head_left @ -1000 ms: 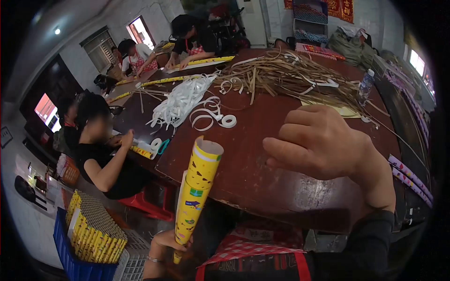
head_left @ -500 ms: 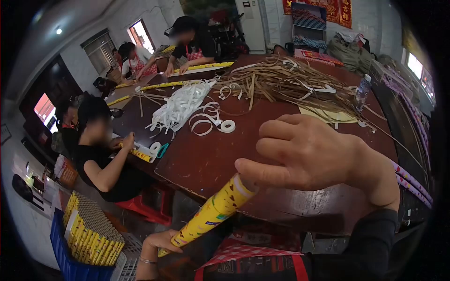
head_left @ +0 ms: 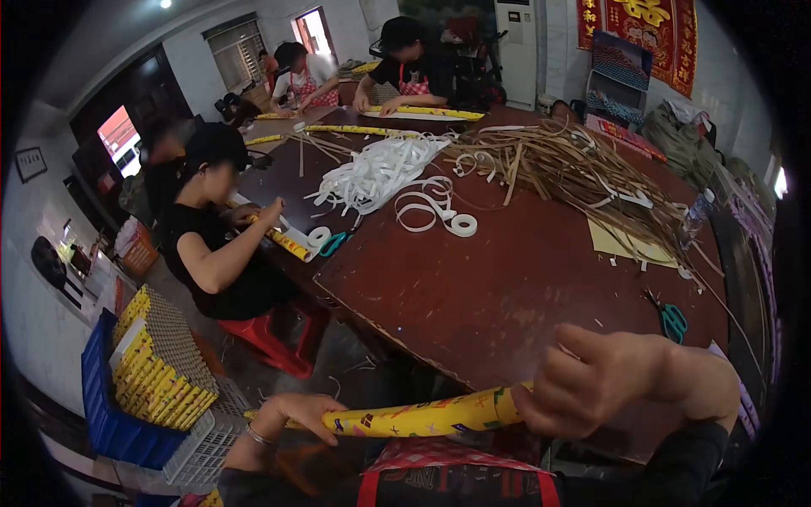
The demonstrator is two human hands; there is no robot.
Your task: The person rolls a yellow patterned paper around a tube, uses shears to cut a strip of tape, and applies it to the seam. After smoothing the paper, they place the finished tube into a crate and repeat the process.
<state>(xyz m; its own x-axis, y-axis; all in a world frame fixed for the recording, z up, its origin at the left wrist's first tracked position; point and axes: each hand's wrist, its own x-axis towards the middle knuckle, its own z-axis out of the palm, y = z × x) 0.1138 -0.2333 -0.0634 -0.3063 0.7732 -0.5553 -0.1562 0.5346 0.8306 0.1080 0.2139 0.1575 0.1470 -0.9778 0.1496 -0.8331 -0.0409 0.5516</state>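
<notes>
A yellow patterned tube (head_left: 422, 417) lies nearly level in front of the red-checked apron. My left hand (head_left: 306, 416), with a bangle on the wrist, is wrapped round its left part. At the tube's right end is my right hand (head_left: 583, 380), its fingers curled and touching the end; whether they pinch anything there is hidden. Beyond my hands is the dark red table (head_left: 473, 296). Green-handled scissors (head_left: 673, 323) lie on it just past my right hand.
White strips (head_left: 380, 173), a white roll (head_left: 463, 225) and brown strips (head_left: 549, 169) lie on the table. A bottle (head_left: 699, 207) stands at the right. A co-worker (head_left: 224, 245) sits at the left; others work behind. A blue crate (head_left: 101, 397) holds yellow tubes.
The tube has swung from a steep slant to nearly level. My right hand has moved down and right with its end, and the view has shifted, showing the scissors.
</notes>
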